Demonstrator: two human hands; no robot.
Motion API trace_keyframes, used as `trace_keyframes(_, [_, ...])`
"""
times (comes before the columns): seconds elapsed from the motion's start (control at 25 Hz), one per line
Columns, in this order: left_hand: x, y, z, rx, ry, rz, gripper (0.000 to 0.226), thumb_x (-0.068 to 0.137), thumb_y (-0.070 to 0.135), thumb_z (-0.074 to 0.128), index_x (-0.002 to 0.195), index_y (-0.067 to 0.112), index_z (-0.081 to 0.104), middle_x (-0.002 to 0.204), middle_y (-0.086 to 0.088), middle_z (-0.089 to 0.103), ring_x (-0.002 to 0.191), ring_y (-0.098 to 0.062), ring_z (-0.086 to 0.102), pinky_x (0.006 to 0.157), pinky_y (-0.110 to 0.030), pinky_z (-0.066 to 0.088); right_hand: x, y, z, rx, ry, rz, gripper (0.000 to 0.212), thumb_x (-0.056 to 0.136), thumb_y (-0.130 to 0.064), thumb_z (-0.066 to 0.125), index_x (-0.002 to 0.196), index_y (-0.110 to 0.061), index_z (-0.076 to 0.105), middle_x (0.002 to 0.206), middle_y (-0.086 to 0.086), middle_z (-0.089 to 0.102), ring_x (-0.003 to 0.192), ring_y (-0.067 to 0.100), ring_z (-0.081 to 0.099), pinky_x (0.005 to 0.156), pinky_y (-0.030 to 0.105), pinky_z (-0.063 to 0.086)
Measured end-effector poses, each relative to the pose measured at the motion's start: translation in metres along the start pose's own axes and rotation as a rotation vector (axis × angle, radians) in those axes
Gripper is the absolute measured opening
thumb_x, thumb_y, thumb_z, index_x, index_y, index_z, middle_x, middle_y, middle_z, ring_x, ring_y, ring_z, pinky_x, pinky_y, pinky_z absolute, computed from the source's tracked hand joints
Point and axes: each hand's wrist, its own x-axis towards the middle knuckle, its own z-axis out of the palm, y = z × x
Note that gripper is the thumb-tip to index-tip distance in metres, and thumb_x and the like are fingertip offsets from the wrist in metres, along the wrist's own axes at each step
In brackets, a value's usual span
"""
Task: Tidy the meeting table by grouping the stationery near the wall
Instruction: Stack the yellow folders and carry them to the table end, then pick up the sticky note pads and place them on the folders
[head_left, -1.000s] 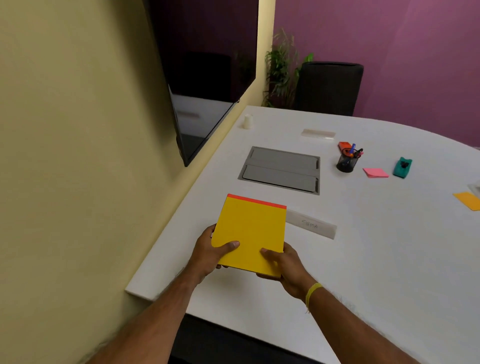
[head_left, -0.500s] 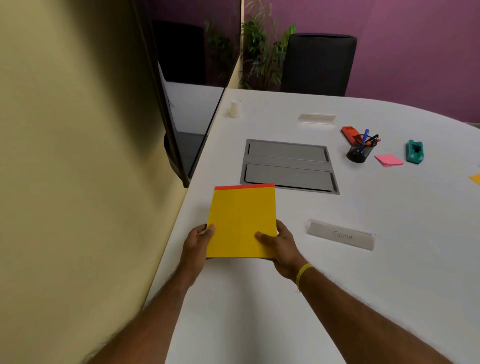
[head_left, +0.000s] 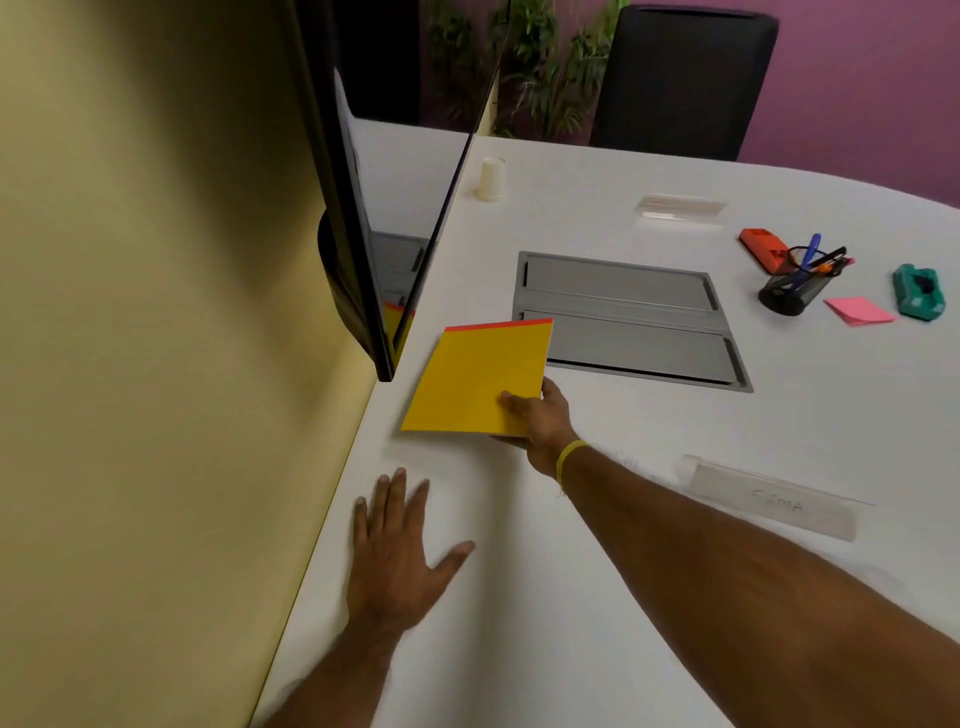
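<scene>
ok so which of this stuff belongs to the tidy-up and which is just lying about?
Job: pad, pen pot, pink notes, red item, green item.
Lying about: cup, name card, hatch, screen, chair.

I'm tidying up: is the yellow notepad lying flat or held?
Held, tilted: the right hand grips the yellow notepad by its near corner, thumb on top, fingers underneath. Whether its far edge touches the table: cannot tell.
</scene>
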Motion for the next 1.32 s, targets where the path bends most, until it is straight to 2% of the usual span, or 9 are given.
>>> trace_keyframes(0.12, [0.003,0.0,0.003,0.028,0.001,0.001,0.093,0.08,0.086,0.024,0.152,0.027,0.027,0.163,-0.002,0.012,0.151,-0.02,0.002,0.121,-0.048,0.008,0.036,0.007,0.014,-0.014,-0.008,0.026,0.053,0.092,-0.005,0.062,0.139,-0.019,0.042,0.123,0.009,0.056,0.102,0.033,0.058,0.067,0.043,0.056])
trace_keyframes(0.28, [0.005,-0.001,0.006,0.035,0.003,-0.012,0.092,0.079,0.086,0.026,0.15,0.027,0.031,0.163,-0.001,0.015,0.151,-0.02,0.004,0.12,-0.049,0.007,0.067,0.019,0.03,-0.112,0.022,-0.025,0.049,0.09,-0.004,0.065,0.135,-0.013,0.048,0.129,0.013,0.059,0.105,0.032,0.059,0.089,0.048,0.053])
trace_keyframes(0.4, [0.007,-0.001,0.009,0.056,0.013,-0.01,0.091,0.08,0.085,0.027,0.148,0.026,0.036,0.161,-0.003,0.02,0.15,-0.023,0.011,0.118,-0.05,0.011,0.083,0.022,0.038,-0.402,0.114,-0.119,0.05,0.088,-0.015,0.07,0.131,-0.007,0.047,0.133,0.016,0.053,0.114,0.033,0.055,0.097,0.044,0.049])
trace_keyframes(0.52, [0.007,-0.002,0.008,0.075,0.005,-0.01,0.091,0.08,0.086,0.027,0.148,0.026,0.037,0.161,-0.003,0.021,0.15,-0.023,0.011,0.118,-0.05,0.012,0.091,0.018,0.045,-0.839,0.157,-0.116,0.067,0.083,-0.041,0.072,0.133,-0.006,0.044,0.133,0.016,0.039,0.124,0.035,0.042,0.103,0.046,0.043])
trace_keyframes(0.6, [0.006,-0.002,0.008,0.073,0.006,-0.012,0.091,0.08,0.085,0.028,0.147,0.026,0.038,0.161,-0.004,0.022,0.15,-0.023,0.012,0.118,-0.051,0.012,0.087,0.015,0.045,-0.976,0.165,-0.127,0.071,0.083,-0.049,0.069,0.134,-0.006,0.044,0.135,0.016,0.035,0.127,0.037,0.037,0.104,0.045,0.04])
trace_keyframes(0.84, [0.006,-0.001,0.004,0.072,-0.019,0.0,0.09,0.08,0.085,0.028,0.146,0.025,0.04,0.16,-0.005,0.024,0.149,-0.024,0.016,0.118,-0.051,0.015,0.046,0.021,0.018,-1.034,0.051,-0.229,0.079,0.088,-0.043,0.067,0.149,-0.01,0.029,0.149,0.015,0.028,0.138,0.034,0.028,0.112,0.043,0.03])
trace_keyframes(0.96, [0.004,0.001,0.002,0.072,-0.046,-0.004,0.092,0.078,0.085,0.025,0.144,0.023,0.043,0.159,-0.006,0.027,0.148,-0.026,0.02,0.118,-0.052,0.017,0.01,0.026,-0.01,-1.189,-0.02,-0.292,0.081,0.087,-0.045,0.066,0.151,-0.014,0.027,0.151,0.01,0.029,0.138,0.03,0.029,0.114,0.042,0.03])
trace_keyframes(1.12, [0.006,0.006,-0.01,0.126,-0.081,0.036,0.1,0.076,0.087,0.017,0.142,0.018,0.047,0.155,-0.013,0.034,0.144,-0.032,0.028,0.114,-0.058,0.021,-0.045,0.018,-0.056,-1.515,0.071,-0.536,0.087,0.083,-0.063,0.06,0.15,-0.017,0.028,0.153,0.007,0.03,0.141,0.028,0.025,0.118,0.043,0.02])
trace_keyframes(1.32, [-0.001,0.045,-0.059,0.143,-0.055,0.121,0.107,0.073,0.091,0.009,0.149,0.021,0.034,0.159,-0.013,0.024,0.148,-0.03,0.019,0.118,-0.057,0.012,-0.119,0.002,-0.117,-1.655,0.122,-0.506,0.095,0.082,-0.073,0.05,0.155,-0.024,0.015,0.163,0.006,0.011,0.15,0.028,0.005,0.121,0.051,-0.001])
